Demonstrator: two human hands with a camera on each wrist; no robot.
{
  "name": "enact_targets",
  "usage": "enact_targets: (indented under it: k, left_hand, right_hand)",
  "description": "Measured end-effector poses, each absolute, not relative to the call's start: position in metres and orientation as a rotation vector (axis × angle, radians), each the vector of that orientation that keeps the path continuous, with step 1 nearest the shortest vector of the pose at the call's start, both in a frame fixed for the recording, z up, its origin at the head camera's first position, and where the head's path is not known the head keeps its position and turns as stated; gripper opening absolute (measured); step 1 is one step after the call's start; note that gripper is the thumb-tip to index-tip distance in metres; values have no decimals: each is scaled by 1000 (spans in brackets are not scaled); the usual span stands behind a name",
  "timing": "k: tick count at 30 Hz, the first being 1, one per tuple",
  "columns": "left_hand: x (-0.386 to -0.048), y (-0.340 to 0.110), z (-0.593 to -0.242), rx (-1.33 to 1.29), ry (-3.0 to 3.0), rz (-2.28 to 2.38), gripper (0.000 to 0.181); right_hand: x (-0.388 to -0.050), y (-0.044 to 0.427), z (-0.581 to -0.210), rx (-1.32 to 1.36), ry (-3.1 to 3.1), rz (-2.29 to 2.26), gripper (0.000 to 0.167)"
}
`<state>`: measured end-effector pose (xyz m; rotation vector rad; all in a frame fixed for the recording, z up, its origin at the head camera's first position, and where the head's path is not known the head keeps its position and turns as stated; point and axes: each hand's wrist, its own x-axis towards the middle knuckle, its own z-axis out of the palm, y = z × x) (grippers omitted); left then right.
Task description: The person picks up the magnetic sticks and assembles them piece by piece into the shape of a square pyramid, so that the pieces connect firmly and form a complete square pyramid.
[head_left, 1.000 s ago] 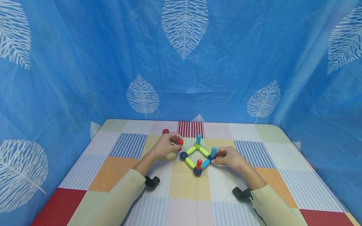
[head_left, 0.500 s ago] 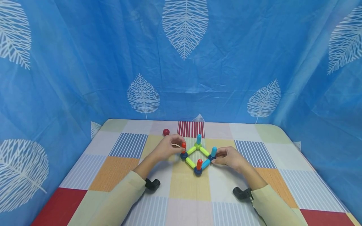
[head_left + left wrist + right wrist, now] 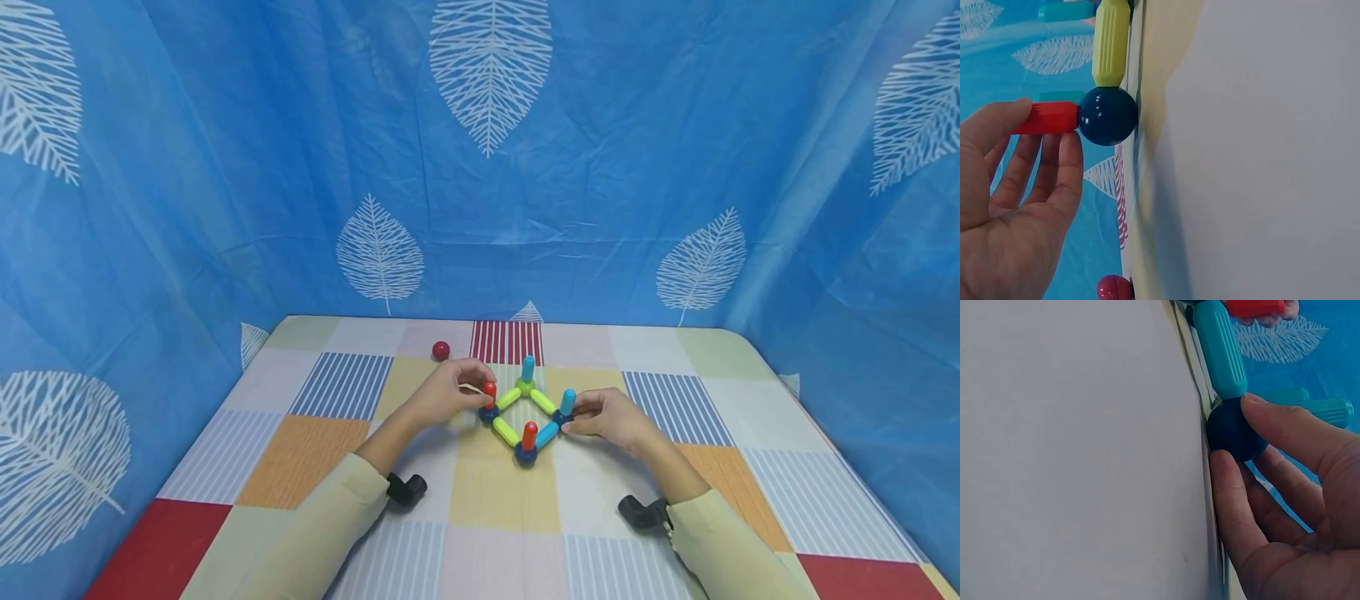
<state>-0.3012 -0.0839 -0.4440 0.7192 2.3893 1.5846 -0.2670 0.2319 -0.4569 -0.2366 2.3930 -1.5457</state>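
A four-sided frame of rods and balls lies flat on the table, with yellow-green rods on three sides and a light blue rod on the fourth. At its left corner my left hand pinches an upright red rod, whose lower end meets a dark blue ball. My right hand holds the dark blue ball at the right corner between thumb and fingers. An upright light blue rod stands on that ball. Another red rod rises from the near corner, another light blue rod from the far green ball.
A loose red ball sits behind my left hand. The table wears a patchwork cloth. Blue curtains with white leaf prints hang behind it and at both sides.
My left hand has moved slightly right and down with the red rod, setting it upright on the left corner's dark blue ball. The right hand has stayed in place.
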Motion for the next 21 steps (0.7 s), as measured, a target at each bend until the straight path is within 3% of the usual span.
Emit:
enact_targets:
  k: [21]
  left_hand:
    - [-303, -87, -448, 766, 2433, 1334, 30]
  right_hand:
    - [-269, 228, -459, -188, 2689, -1417, 31]
